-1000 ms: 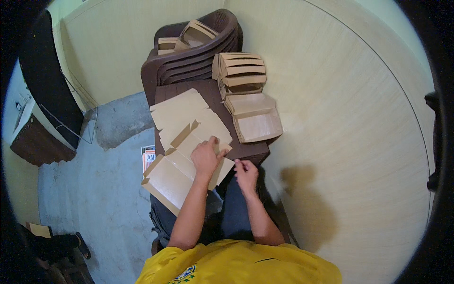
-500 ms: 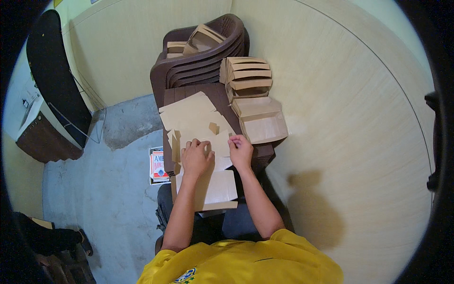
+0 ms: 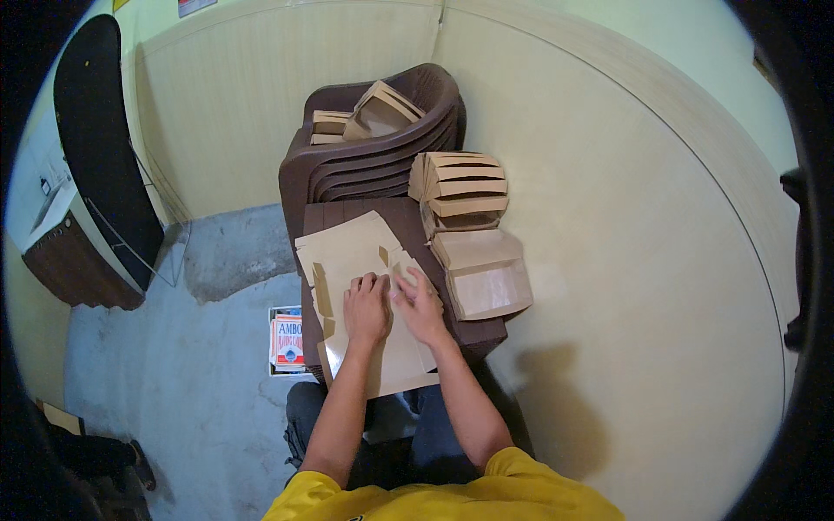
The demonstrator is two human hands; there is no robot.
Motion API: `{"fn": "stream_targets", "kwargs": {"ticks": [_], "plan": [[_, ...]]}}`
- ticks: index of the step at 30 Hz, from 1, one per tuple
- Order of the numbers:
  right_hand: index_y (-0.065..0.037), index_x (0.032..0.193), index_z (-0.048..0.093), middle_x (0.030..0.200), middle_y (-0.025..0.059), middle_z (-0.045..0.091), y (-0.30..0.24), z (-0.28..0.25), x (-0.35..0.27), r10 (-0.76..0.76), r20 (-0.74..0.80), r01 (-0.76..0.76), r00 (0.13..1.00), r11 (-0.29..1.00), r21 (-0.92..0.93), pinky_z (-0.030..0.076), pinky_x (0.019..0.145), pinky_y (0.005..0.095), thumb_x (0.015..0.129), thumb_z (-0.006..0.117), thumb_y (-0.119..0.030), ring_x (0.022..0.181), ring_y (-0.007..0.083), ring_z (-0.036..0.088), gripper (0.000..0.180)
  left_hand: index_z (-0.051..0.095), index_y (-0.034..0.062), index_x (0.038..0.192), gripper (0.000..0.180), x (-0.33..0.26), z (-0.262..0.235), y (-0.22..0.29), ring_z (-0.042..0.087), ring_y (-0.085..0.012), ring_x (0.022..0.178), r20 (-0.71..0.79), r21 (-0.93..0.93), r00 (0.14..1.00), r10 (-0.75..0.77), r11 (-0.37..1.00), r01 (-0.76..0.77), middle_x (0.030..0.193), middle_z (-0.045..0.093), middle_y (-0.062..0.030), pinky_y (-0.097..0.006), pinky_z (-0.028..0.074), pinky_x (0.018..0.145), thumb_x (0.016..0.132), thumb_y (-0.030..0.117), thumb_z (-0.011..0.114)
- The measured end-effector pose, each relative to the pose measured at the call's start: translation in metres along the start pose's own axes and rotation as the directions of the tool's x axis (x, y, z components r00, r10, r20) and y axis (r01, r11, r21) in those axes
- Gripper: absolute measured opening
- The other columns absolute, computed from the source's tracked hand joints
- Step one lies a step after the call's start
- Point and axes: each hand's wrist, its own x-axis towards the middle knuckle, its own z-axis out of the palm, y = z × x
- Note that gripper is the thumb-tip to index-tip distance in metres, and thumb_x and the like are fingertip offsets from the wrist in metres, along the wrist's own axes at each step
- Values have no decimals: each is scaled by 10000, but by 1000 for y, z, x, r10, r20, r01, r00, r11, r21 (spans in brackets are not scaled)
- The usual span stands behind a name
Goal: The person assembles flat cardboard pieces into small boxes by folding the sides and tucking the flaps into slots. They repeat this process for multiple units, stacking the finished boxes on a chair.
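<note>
Cardboard (image 3: 400,360) overhanging the near edge of the table (image 3: 405,227) is touched by left hand (image 3: 367,313) and right hand (image 3: 420,311), now brought closer together. Any pinch cannot be told.

Cardboard sheets (image 3: 398,360) left of stacked boxes (image 3: 469,187)

- Can't see the cardboard blank's (image 3: 400,369) middle beneath left hand (image 3: 367,313) and right hand (image 3: 419,308).
- Can't tell what blurred right fingertips grip, if anything.
- Can't count flat sheets (image 3: 352,233) underneath.
- Loses the packet's (image 3: 287,341) right side behind the brown table (image 3: 410,229).
- Loses the yellow shirt (image 3: 443,505) past the lower edge.
</note>
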Motion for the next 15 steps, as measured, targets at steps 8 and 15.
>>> {"fn": "stream_targets", "kwargs": {"ticks": [8, 15], "plan": [[99, 1666, 71, 1666, 282, 432, -12, 29, -25, -16, 229, 141, 973, 826, -546, 305, 1291, 480, 1109, 523, -510, 1552, 427, 401, 941, 737, 184, 1387, 396, 6, 7, -25, 549, -375, 1377, 71, -346, 958, -278, 894, 285, 1509, 610, -99, -446, 455, 1153, 1001, 200, 649], [97, 1681, -47, 1757, 279, 250, -14, 17, -44, 40, 296, 160, 954, 768, -619, 169, 1340, 503, 1116, 419, -602, 1649, 410, 212, 1013, 689, 276, 1470, 441, 4, 7, -13, 260, -339, 1644, 122, 118, 979, -161, 982, 146, 1685, 486, -26, -616, 168, 1329, 1034, 286, 626]]}}
